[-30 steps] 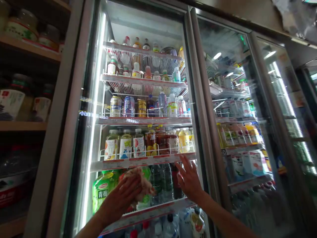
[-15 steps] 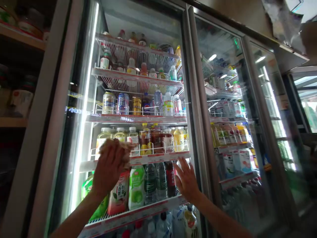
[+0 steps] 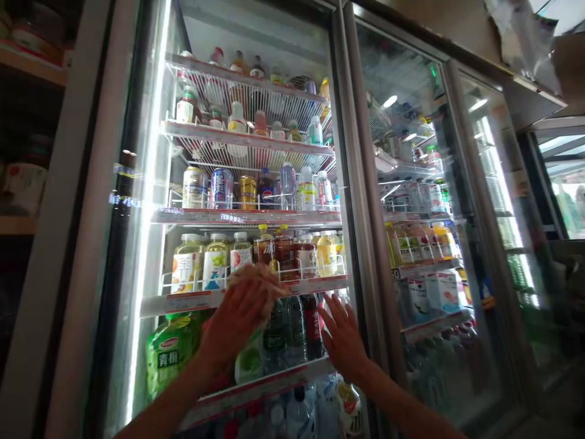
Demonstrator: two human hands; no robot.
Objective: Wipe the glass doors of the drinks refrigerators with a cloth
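Observation:
A crumpled light-brown cloth [image 3: 260,281] lies under the fingers of my left hand [image 3: 240,314], which presses it toward the glass door [image 3: 256,30] of a drinks fridge. Motion blurs the cloth and these fingers a little. To the right, my right hand [image 3: 342,332] has its fingers spread toward the same pane and holds nothing; it seems to rest on the glass. Behind the door, shelves carry bottles and cans. My left arm partly hides a large green bottle [image 3: 169,356], and dark cola-like bottles [image 3: 313,323] stand behind the right fingertips.
A metal door frame [image 3: 365,201] runs upright just right of my right hand. Beyond it stand more glass fridge doors [image 3: 406,67] with drinks inside. On the far left is a dark wooden shelf [image 3: 18,224] with jars. A plastic bag [image 3: 525,42] hangs at the upper right.
My left hand and the cloth have moved right across the glass, uncovering the tea bottles at left. My right hand stays in nearly the same place. The view has shifted slightly.

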